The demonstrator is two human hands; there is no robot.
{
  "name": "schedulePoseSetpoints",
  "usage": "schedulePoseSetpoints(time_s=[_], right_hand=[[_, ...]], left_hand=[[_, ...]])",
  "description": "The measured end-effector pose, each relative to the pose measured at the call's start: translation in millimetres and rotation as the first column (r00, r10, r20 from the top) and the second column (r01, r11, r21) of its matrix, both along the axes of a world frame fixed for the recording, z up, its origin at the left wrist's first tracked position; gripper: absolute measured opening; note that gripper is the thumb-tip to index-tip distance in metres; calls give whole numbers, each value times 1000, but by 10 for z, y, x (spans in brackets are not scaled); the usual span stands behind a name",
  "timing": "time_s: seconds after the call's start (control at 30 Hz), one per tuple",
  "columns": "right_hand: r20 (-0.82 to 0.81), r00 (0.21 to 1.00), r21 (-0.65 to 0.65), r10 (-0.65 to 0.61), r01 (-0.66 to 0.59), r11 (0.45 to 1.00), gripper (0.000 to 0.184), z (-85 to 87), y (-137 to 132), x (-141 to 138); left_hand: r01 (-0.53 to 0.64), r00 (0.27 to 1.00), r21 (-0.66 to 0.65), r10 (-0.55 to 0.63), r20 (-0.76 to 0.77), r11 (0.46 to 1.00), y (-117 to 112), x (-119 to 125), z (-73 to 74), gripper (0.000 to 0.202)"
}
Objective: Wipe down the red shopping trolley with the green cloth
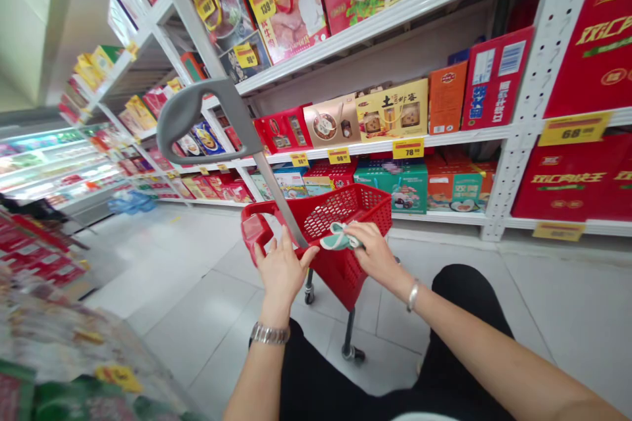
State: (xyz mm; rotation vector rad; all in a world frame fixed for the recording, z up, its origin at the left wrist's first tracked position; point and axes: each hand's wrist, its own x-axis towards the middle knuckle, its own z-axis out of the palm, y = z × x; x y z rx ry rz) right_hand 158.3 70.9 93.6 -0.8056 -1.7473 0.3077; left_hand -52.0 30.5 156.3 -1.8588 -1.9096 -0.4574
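A red wheeled shopping basket (pixel 368 204) stands on the floor in front of me, its grey pull handle (pixel 197 112) raised up to the left. My left hand (pixel 281 270) grips the near rim of the basket beside the handle's pole, fingers curled over the edge. My right hand (pixel 372 250) presses a teal and white cloth (pixel 336 237) against the basket's rim, fingers closed on it. A watch sits on my left wrist and a bracelet on my right.
White store shelves (pixel 395 13) with boxed gift foods and yellow price tags run along the right and back. A refrigerated display (pixel 49 164) stands far left. Packaged goods (pixel 59 342) crowd the near left. Grey tiled floor (pixel 197 276) lies around the basket.
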Motion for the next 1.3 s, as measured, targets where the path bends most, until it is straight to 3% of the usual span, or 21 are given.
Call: schedulePoseSetpoints(time_s=[0.13,0.27,0.37,0.53,0.67,0.77,0.93,1.1,1.2,1.3], right_hand=[[98,990,-4,98,-99,995,56,106,160,-523],[259,957,-35,132,-127,991,56,61,170,-791],[378,922,-46,89,-77,996,55,-58,242,-619],[549,835,-150,-19,122,981,43,-268,525,62],[567,819,-179,-89,228,957,40,-405,671,594],[560,818,-193,-131,283,940,43,-478,720,835],[558,813,-188,-164,317,930,37,-550,760,874],[547,816,-164,-185,322,933,42,-628,717,746],[536,824,-152,-184,308,939,45,-686,662,679],[521,831,-119,-196,298,947,50,-752,604,599]], left_hand=[[-7,1000,50,8,-27,999,81,-97,-58,97],[-6,999,79,8,-32,997,116,-174,-99,89],[-16,999,36,17,-30,999,144,-225,-87,81],[16,1000,22,-15,-18,1000,164,-346,-91,72],[26,1000,49,-25,-10,998,120,-388,-165,72],[23,1000,44,-22,-20,999,116,-358,-183,76],[-4,1000,69,3,11,998,192,-275,-178,73],[-52,994,278,23,108,959,51,-197,-493,63],[136,985,328,-162,53,935,-22,-131,-671,53],[340,939,172,-343,-15,925,113,-52,-634,48]])
